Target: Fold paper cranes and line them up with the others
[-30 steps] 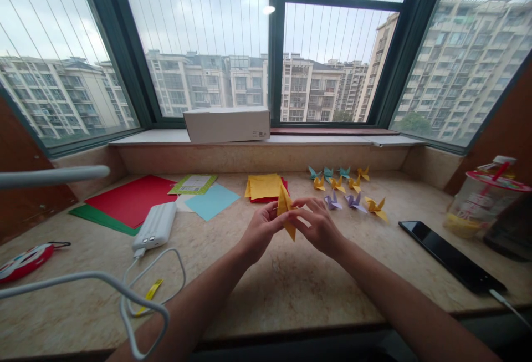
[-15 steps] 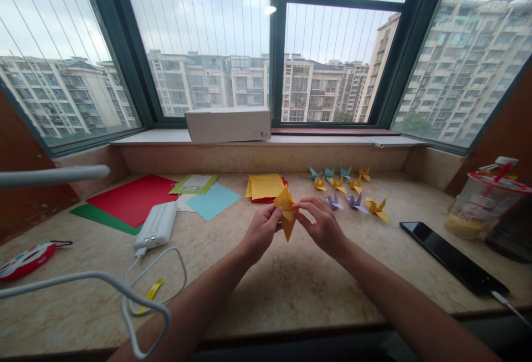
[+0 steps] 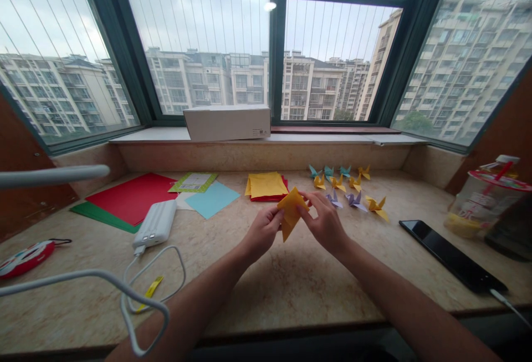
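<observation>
A folded piece of yellow origami paper (image 3: 292,212), roughly diamond-shaped, is held up above the counter between both hands. My left hand (image 3: 265,230) pinches its left edge with thumb and fingers. On the other side, my right hand (image 3: 323,219) grips the right edge, its thumb on the front face and its fingers behind. Just beyond lies a stack of yellow and red paper (image 3: 266,184). To the right stand several small folded paper cranes in teal, yellow and purple, among them a larger yellow crane (image 3: 377,207).
Left on the stone counter lie red sheets (image 3: 133,198), a light blue sheet (image 3: 213,199), a white power bank (image 3: 155,222) and a looping white cable (image 3: 103,276). A black phone (image 3: 451,254) and a plastic cup (image 3: 477,204) are at right. A white box (image 3: 227,123) sits on the sill.
The yellow paper has gone from an opened shape with spread flaps to a flatter diamond, tilted to the right. My right thumb now lies on its front face.
</observation>
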Tool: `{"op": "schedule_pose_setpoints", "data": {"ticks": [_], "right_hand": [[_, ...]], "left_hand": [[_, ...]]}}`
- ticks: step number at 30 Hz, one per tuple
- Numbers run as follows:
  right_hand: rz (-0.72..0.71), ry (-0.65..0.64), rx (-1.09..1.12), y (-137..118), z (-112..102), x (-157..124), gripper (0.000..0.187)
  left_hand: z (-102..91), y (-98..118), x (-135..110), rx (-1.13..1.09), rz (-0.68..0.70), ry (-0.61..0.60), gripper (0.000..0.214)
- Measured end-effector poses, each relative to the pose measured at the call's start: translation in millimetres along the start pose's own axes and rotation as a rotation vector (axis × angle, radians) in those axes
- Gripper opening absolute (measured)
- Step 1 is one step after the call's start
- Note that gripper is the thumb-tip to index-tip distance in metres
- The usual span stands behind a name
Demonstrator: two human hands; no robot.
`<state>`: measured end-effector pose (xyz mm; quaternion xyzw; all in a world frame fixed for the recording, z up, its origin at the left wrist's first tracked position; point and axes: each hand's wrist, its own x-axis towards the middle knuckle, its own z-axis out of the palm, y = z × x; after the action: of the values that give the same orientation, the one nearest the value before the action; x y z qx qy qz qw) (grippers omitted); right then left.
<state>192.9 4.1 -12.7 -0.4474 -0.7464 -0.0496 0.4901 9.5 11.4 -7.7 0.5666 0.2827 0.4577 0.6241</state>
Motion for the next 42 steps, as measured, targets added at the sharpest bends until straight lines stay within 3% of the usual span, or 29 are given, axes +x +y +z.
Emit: {"op": "schedule_pose_setpoints", "data": {"ticks": [19,38,42], "right_hand": [[0.165,0.106,0.151,-0.7,-1.7,2.8,0.022],[0.141,-0.069,0.091,-3.8,-4.4,4.1,0.018],[0.104,-0.05,0.128,-3.2,-3.2,3.6,0.019]], "left_hand": [[3.1,4.9,-3.2,0.12,0.018,0.008,0.036],[-0.2,3.6,-1.4,0.099,0.058,0.047,0.038],[-0.2,3.6,-1.5,0.029,0.033,0.048,0.041]]}}
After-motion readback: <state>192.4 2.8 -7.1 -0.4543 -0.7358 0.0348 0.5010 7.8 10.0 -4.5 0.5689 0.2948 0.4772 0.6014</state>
